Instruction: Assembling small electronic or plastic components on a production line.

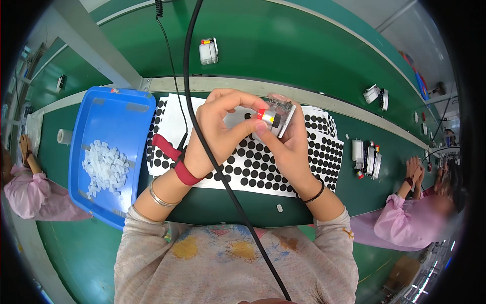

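Unit in work: small housing (287,120), clear plastic with a flat white plate along one side, held up over the middle of the dotted sheets. Cylinder (269,117) at its near-left side: smooth, red one end, silver with a yellow patch mid, black the other.

Left hand (215,124): thumb and index pinching around the cylinder's red end. Right hand (291,157): fingers behind the housing, thumb in by the cylinder; exact thumb contact can't be told.

Sheets (238,183): white, flat, rows of round matte black dots, several layered at right. Tray (104,119) to the left: blue, smooth, rounded corners, heap of small whitish oblong pieces (105,164) in it. White roll (64,136) just left of tray.

Desk (202,206) is dark green; one small white piece (279,208) near its front edge. Pale rail (169,83) behind, brighter green surface (136,48) beyond, carrying a similar unit (208,52). More units (367,158) on desk, right. Pink-clad co-workers both sides. Black cable (234,196) crosses the view.

Orientation: cylinder axis runs left-right, black end right and slightly nearer the wearer. White plate's long edge slants far-right to near-left.
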A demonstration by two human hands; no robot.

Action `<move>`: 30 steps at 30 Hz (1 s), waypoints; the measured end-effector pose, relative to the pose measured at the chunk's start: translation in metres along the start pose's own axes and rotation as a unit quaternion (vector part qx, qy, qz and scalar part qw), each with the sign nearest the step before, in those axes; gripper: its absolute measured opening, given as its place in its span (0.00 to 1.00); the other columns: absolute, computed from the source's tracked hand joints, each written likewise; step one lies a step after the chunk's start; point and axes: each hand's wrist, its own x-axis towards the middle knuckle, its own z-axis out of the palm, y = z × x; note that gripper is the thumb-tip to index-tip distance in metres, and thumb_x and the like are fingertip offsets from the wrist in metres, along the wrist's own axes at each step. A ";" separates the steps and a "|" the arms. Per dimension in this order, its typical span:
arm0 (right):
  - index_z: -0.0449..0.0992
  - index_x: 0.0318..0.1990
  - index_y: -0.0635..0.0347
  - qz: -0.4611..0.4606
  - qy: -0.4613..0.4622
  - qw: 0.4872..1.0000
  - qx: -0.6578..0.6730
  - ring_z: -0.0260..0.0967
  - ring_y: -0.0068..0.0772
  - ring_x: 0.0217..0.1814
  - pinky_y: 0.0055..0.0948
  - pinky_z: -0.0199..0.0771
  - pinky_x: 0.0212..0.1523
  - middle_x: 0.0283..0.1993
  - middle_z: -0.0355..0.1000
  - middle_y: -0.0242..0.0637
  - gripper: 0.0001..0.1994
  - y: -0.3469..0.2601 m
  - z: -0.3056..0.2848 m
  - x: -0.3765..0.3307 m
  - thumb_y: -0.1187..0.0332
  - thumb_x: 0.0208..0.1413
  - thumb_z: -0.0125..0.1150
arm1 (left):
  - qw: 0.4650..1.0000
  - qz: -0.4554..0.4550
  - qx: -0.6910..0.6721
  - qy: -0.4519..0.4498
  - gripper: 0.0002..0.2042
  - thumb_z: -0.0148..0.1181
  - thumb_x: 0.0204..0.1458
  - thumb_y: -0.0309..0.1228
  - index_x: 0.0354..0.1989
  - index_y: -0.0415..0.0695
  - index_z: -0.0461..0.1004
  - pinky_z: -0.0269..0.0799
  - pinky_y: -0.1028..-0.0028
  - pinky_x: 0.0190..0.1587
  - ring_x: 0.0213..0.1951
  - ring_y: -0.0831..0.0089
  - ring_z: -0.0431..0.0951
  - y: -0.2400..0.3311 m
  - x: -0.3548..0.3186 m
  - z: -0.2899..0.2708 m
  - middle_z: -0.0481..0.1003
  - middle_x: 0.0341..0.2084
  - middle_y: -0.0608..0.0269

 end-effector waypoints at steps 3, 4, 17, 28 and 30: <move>0.55 0.54 0.63 -0.011 0.000 0.999 -0.032 0.64 0.23 0.45 0.22 0.66 0.45 0.45 0.64 0.38 0.24 0.002 0.001 0.001 0.79 0.49 0.55 | 0.999 0.009 0.032 0.016 0.10 0.61 0.37 0.26 0.31 0.43 0.75 0.63 0.72 0.41 0.35 0.70 0.70 0.001 0.000 -0.001 0.75 0.28 0.65; 0.55 0.54 0.63 -0.027 -0.006 0.997 -0.072 0.65 0.23 0.44 0.22 0.66 0.44 0.44 0.65 0.39 0.24 0.001 0.002 0.000 0.79 0.49 0.54 | 0.998 0.021 0.044 0.031 0.10 0.61 0.36 0.26 0.31 0.43 0.74 0.64 0.72 0.41 0.35 0.69 0.70 0.002 0.000 -0.001 0.75 0.28 0.64; 0.54 0.55 0.62 0.031 -0.045 0.998 0.034 0.62 0.24 0.49 0.23 0.65 0.48 0.49 0.63 0.37 0.26 0.002 0.004 0.002 0.79 0.48 0.56 | 0.999 0.033 0.016 0.018 0.13 0.64 0.39 0.26 0.33 0.39 0.70 0.62 0.75 0.45 0.38 0.75 0.71 -0.007 0.000 -0.007 0.74 0.30 0.62; 0.53 0.55 0.63 -0.040 -0.003 0.999 -0.018 0.60 0.26 0.52 0.25 0.64 0.51 0.51 0.58 0.39 0.26 0.005 0.003 -0.003 0.79 0.49 0.55 | 0.993 -0.049 -0.111 -0.003 0.11 0.62 0.41 0.24 0.35 0.37 0.74 0.64 0.72 0.47 0.38 0.74 0.73 -0.011 -0.002 0.005 0.75 0.33 0.59; 0.53 0.55 0.63 -0.035 0.012 0.999 -0.019 0.59 0.26 0.52 0.25 0.64 0.51 0.52 0.58 0.40 0.26 0.006 0.002 -0.002 0.79 0.49 0.55 | 0.999 -0.015 -0.038 0.017 0.11 0.63 0.39 0.24 0.33 0.38 0.73 0.63 0.72 0.49 0.38 0.72 0.74 0.001 -0.003 0.005 0.75 0.33 0.58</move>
